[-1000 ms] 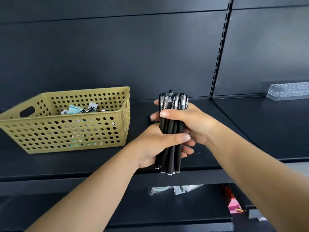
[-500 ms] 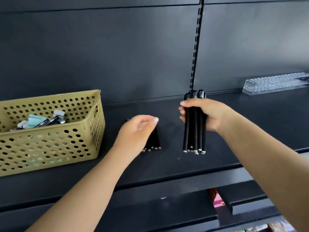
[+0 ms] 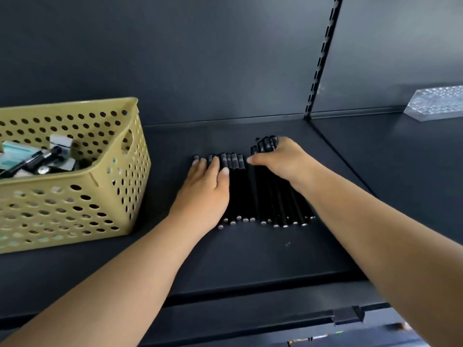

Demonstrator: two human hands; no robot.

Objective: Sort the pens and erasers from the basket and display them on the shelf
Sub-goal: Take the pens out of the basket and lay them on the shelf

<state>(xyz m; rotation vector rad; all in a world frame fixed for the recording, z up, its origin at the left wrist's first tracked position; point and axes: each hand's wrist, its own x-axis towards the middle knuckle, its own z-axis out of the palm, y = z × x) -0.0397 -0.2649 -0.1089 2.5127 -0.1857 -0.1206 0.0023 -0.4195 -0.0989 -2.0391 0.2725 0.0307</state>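
Several black pens [image 3: 240,191] lie side by side on the dark shelf [image 3: 250,259], tips toward me. My left hand [image 3: 205,194] rests flat on the left part of this row, fingers straight. A second bunch of black pens [image 3: 275,206] lies just to the right, fanned out at the near ends. My right hand [image 3: 283,161] covers its far ends, thumb on the left side and fingers curled over the caps. The yellow perforated basket [image 3: 100,196] stands at the left with pens and pale erasers [image 3: 37,156] inside.
A slotted metal upright [image 3: 323,58] divides the dark back panel, and a seam runs forward from it across the shelf. A clear plastic holder [image 3: 438,101] lies at the far right. A lower shelf edge shows below.
My right hand has lowered its upright bundle of pens flat onto the shelf beside the first row. My left hand has moved onto the left row and flattened over it.
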